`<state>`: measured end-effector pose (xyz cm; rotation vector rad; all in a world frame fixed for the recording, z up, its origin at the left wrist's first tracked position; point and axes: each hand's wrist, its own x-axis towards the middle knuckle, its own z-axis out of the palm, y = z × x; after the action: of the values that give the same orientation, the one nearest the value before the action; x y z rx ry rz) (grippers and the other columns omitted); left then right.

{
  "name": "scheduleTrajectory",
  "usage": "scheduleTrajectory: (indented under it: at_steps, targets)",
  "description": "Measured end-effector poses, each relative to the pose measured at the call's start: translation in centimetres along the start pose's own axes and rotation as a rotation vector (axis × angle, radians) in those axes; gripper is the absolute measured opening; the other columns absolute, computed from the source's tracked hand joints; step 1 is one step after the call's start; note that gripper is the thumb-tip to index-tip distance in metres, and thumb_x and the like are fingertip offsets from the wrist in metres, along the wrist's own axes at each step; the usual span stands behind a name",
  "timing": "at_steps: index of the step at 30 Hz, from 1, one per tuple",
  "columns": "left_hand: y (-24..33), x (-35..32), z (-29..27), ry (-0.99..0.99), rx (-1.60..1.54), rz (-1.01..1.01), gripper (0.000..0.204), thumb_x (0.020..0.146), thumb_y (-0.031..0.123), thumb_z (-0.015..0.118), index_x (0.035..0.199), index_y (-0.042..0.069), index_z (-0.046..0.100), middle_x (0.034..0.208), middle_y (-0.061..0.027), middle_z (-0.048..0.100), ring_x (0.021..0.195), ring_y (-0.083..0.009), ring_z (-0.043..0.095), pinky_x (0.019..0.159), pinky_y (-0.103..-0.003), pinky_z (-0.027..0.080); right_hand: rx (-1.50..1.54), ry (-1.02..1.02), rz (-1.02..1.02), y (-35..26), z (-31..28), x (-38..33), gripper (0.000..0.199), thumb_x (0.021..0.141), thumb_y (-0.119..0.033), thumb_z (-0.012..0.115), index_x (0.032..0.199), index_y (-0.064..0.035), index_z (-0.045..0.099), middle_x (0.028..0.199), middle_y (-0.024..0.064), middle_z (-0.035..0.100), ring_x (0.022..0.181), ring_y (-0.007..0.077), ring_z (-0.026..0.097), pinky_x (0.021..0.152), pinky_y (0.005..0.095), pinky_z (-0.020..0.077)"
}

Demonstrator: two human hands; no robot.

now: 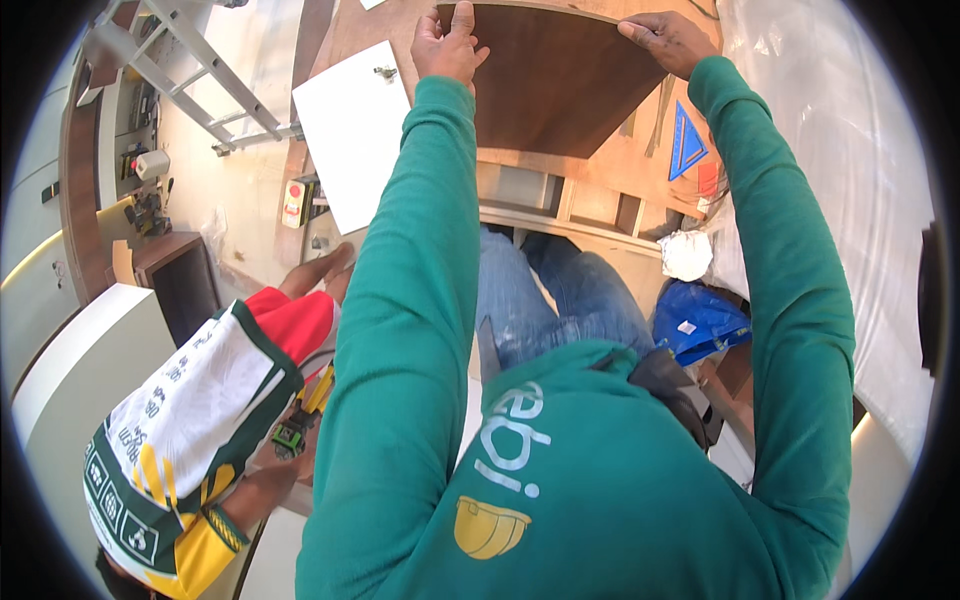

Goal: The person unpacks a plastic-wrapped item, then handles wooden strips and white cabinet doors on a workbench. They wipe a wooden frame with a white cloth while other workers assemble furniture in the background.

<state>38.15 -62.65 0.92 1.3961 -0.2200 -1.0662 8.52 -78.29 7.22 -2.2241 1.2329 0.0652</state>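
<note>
Ahead of me a dark brown wooden panel (555, 80) stands tilted over a light wooden workbench (600, 185). My left hand (448, 48) holds the panel at its far left corner, thumb up along the edge. At the opposite far corner my right hand (675, 42) is closed on the edge, its thumb lying on the face. The panel hides part of the fingers. Left of it lies a white board (355, 145), with a small metal fitting (385, 73) on top. To the right of the panel is a blue set square (687, 145).
A co-worker (190, 430) crouches at my left, a green and black tool (288, 438) by one hand. An aluminium ladder (205, 80) stands far left. Near my knees are a blue plastic bag (700, 320) and a crumpled white bundle (686, 255). Plastic sheeting (830, 150) covers the right side.
</note>
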Motion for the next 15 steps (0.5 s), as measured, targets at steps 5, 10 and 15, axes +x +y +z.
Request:
scheduleTrajectory:
  at_steps: [5,10,15]
  targets:
    - [-0.5,4.2,0.8,-0.022,-0.047,-0.02,0.051,0.101,0.042,0.074,0.141,0.016,0.057,0.117,0.0008,0.061,0.092,-0.0175,0.055,0.082,-0.046,0.059,0.017,-0.059,-0.05,1.3,-0.4,3.7,0.062,0.107,-0.053,0.057,0.142,-0.0029,0.066,0.134,0.0155,0.072,0.127,0.0288,0.066,0.112,0.0391,0.0474]
    - [0.3,5.0,1.7,0.069,-0.108,-0.07,0.056,0.098,0.042,0.077,0.142,0.012,0.058,0.119,-0.0033,0.064,0.097,-0.0231,0.059,0.087,-0.046,0.057,0.187,-0.007,-0.001,1.7,0.8,5.1,0.06,0.108,-0.052,0.056,0.146,-0.0054,0.064,0.142,0.0141,0.068,0.136,0.0278,0.06,0.117,0.0388,0.0425]
    - [2.1,2.4,1.4,-0.083,-0.002,0.01,0.072,0.108,0.025,0.063,0.165,0.003,0.026,0.159,-0.0213,0.041,0.131,-0.0385,0.056,0.102,-0.052,0.062,0.216,0.067,0.031,2.5,1.1,5.6,0.058,0.106,-0.054,0.057,0.141,-0.0092,0.068,0.134,0.0128,0.071,0.129,0.0285,0.063,0.113,0.0403,0.0442]
